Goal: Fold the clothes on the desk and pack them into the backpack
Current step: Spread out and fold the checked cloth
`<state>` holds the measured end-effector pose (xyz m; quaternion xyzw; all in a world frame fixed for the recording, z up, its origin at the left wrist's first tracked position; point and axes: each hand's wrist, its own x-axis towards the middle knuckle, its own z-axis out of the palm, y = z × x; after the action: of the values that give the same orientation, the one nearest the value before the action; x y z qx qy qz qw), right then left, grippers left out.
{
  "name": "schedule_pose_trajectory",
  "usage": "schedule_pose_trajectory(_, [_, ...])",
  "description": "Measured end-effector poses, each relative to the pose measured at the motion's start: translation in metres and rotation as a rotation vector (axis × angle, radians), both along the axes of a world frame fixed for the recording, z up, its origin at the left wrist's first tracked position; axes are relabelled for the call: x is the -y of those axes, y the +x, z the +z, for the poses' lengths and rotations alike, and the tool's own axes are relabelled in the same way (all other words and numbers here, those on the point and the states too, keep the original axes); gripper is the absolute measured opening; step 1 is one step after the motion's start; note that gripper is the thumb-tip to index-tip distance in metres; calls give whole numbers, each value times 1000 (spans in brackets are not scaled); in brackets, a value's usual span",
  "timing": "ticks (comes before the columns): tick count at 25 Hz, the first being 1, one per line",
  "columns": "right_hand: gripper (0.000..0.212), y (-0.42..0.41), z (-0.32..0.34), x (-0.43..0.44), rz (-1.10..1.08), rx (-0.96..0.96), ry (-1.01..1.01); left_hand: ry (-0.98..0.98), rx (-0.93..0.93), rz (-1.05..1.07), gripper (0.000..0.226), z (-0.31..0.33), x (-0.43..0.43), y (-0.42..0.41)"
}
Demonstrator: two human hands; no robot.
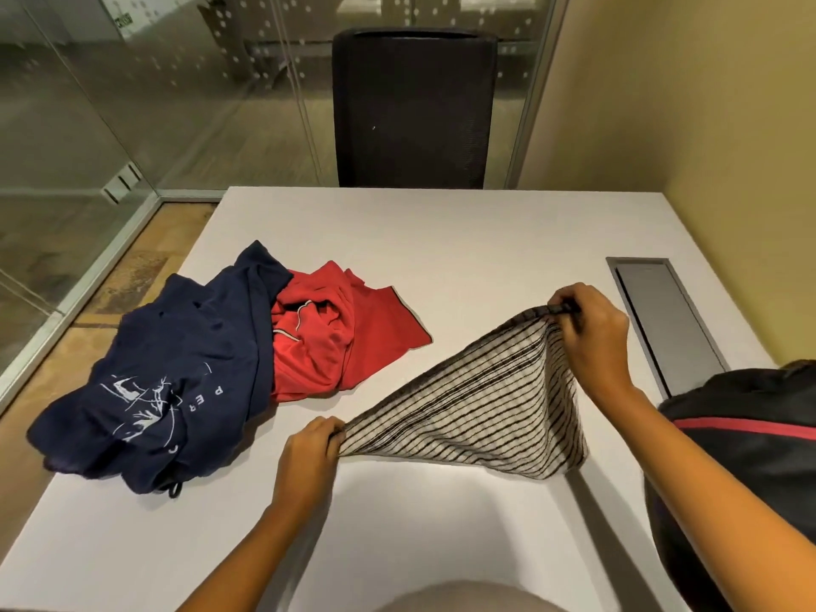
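White desk (132, 545), black chair (415, 112), glass wall (132, 103)

A single wide-angle view is given, taken from the person's head above the near edge of the desk (463, 240). It is aimed forward and steeply down, so the desk top is seen close and from above. The left hand (309, 448) and right hand (591, 337), by which the striped garment (477, 408) is gripped, are framed near, in the lower half. The chair (415, 108) and glass wall (132, 103) are seen farther off, at the top.
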<state>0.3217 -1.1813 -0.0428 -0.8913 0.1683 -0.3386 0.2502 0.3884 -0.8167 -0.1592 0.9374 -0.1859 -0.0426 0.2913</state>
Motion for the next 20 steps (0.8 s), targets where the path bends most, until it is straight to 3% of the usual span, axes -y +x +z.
schedule_pose_trajectory(8, [22, -3, 25, 54, -154, 34, 105, -155, 267, 76, 14, 80, -4, 31])
schedule_pose_trajectory(15, [27, -16, 98, 60, -160, 363, 178, -390, 602, 187, 17, 200, 5, 30])
schedule_pose_trajectory(17, [26, -39, 101, 51, -178, 384, 187, -517, 577, 211, 15, 212, 0, 9])
schedule_pose_trajectory(20, [25, -82, 69, 29, -265, 337, 237, -606, 390, 207, 19, 193, -7, -37])
